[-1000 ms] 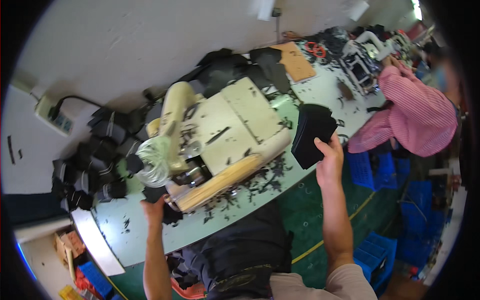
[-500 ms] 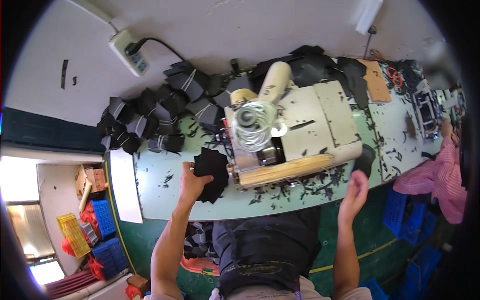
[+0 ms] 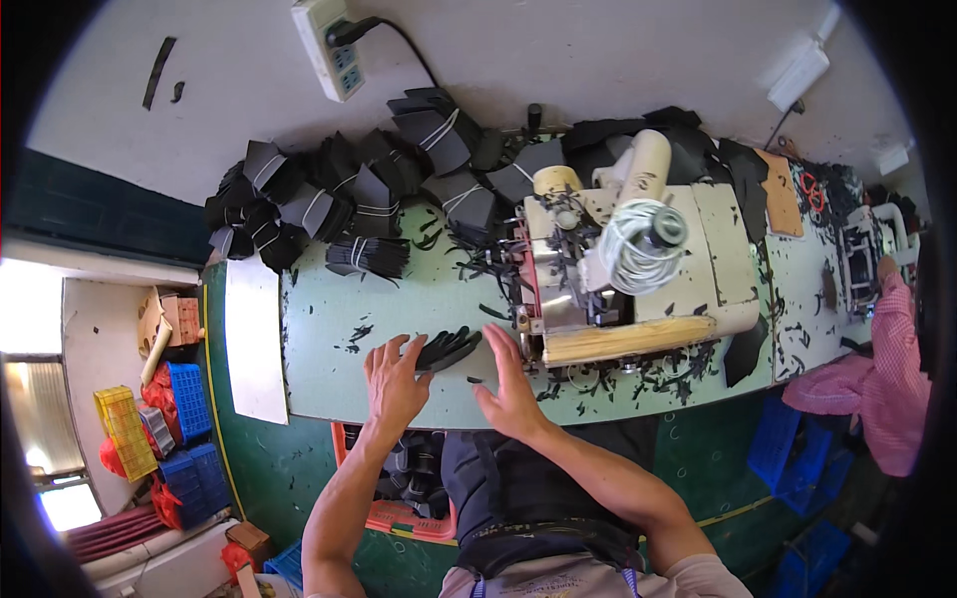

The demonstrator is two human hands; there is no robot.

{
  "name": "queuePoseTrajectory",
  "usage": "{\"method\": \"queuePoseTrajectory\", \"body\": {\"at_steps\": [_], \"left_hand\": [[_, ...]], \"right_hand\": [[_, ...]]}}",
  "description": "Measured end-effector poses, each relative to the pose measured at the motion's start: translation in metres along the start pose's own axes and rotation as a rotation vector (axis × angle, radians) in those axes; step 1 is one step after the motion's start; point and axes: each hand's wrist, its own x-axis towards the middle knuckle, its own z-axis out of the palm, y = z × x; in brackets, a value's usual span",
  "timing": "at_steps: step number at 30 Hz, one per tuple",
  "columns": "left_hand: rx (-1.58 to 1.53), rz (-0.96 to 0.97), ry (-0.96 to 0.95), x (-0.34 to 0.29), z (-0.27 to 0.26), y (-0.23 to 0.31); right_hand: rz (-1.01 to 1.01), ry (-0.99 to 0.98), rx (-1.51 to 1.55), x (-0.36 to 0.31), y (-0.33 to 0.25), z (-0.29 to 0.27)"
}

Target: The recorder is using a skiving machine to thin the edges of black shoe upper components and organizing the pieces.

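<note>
A small stack of black cut pieces [image 3: 449, 349] is between my hands, low over the pale green tabletop, its edges slightly fanned. My left hand [image 3: 396, 387] grips the stack's left end with bent fingers. My right hand [image 3: 510, 391] is held up at the stack's right end, fingers stretched and thumb apart. Whether its fingertips touch the pieces I cannot tell. Just right of my hands stands a cream-coloured machine [image 3: 723, 254] with a wooden strip [image 3: 628, 339] along its front and a coil of white cord [image 3: 638, 244] on top.
Banded bundles of black pieces [image 3: 374, 199] are heaped along the wall. Black scraps [image 3: 638, 384] litter the table [image 3: 329, 299] around the machine. Below the front edge sits a red crate [image 3: 399, 515] of black pieces. At far right, a person in a pink sleeve [image 3: 887, 369] works at another machine.
My right hand has come from the machine's right side to the stack. The black pieces, earlier spread flat in my left hand, are now gathered on edge. The view has shifted left.
</note>
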Motion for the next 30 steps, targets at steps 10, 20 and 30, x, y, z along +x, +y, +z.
{"method": "queuePoseTrajectory", "body": {"at_steps": [10,20,30], "left_hand": [[0.103,0.211,-0.073,0.01,0.002,0.013],[-1.649,-0.698,0.042,0.005,-0.045,0.068],[-1.882,0.068,-0.249,0.01,-0.058,0.123]], "right_hand": [[-0.023,-0.207,0.002,0.036,0.029,0.05],[0.577,-0.132,0.945,0.005,-0.064,-0.014],[0.579,-0.051,1.375,-0.036,-0.112,-0.071]]}}
